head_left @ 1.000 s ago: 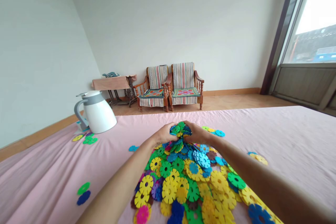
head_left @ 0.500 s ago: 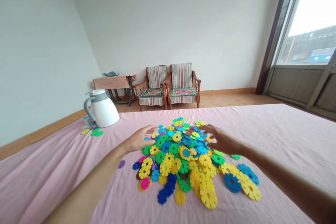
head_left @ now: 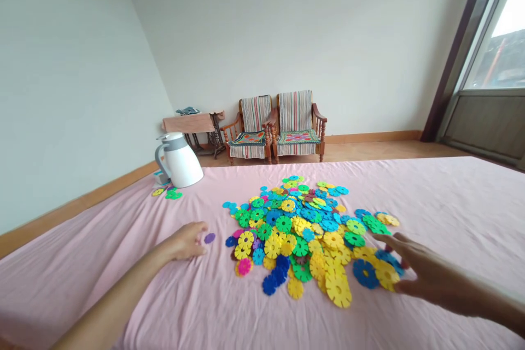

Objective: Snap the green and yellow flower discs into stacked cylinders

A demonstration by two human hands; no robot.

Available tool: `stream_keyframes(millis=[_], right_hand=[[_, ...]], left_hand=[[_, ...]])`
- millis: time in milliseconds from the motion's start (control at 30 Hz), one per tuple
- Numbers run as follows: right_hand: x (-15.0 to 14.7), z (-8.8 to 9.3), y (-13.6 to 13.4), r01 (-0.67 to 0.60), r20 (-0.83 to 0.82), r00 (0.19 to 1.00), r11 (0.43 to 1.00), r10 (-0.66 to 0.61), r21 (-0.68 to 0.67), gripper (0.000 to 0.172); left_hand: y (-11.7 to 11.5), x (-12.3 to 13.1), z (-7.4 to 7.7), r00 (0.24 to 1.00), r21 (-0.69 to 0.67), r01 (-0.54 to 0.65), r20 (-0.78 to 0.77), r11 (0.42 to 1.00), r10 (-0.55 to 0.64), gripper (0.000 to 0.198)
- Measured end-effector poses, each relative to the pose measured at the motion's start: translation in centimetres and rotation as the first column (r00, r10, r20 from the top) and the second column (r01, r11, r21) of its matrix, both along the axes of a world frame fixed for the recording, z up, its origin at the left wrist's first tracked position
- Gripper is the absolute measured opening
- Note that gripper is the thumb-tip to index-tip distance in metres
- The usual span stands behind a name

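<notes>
A heap of notched plastic discs [head_left: 283,223], yellow, green, blue and pink, spreads over the pink cloth. My left hand [head_left: 188,240] is left of the heap, fingers apart and curved, with nothing in it. Just beyond its fingertips lies a single purple disc [head_left: 209,238]. On the right side, my right hand [head_left: 410,262] is spread beside a few yellow and blue discs [head_left: 366,273] at the heap's edge. Its fingers partly cover some of these discs; whether they touch cannot be made out.
A white and grey jug [head_left: 184,161] stands at the far left of the cloth-covered table [head_left: 430,197], with several green and yellow discs [head_left: 174,194] in front of it. Past the table are two wooden armchairs [head_left: 296,120] and a small cloth-draped table [head_left: 188,123] against the wall.
Both hands have moved apart from the heap's upper sides and toward me, left hand leftward, right hand rightward. The view has turned slightly left.
</notes>
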State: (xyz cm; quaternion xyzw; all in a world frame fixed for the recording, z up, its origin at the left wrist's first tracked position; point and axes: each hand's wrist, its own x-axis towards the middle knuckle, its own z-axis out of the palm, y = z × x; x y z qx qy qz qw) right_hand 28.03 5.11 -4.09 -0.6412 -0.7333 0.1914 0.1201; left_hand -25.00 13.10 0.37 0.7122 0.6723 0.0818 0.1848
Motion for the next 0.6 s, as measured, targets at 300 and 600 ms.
stream_keyframes(millis=[300, 600], right_hand=[[-9.9, 2.1, 4.3, -0.066, -0.378, 0.911, 0.965, 0.162, 0.255, 0.047], [-8.8, 3.6, -0.5, -0.277, -0.193, 0.922, 0.922, 0.334, 0.270, 0.040]], left_hand=[[1.0, 6.6, 1.2, 0.847, 0.100, 0.220, 0.475, 0.970, -0.241, 0.048], [0.2, -4.8, -1.2, 0.999, 0.211, -0.019, -0.029, 0.977, 0.026, 0.037]])
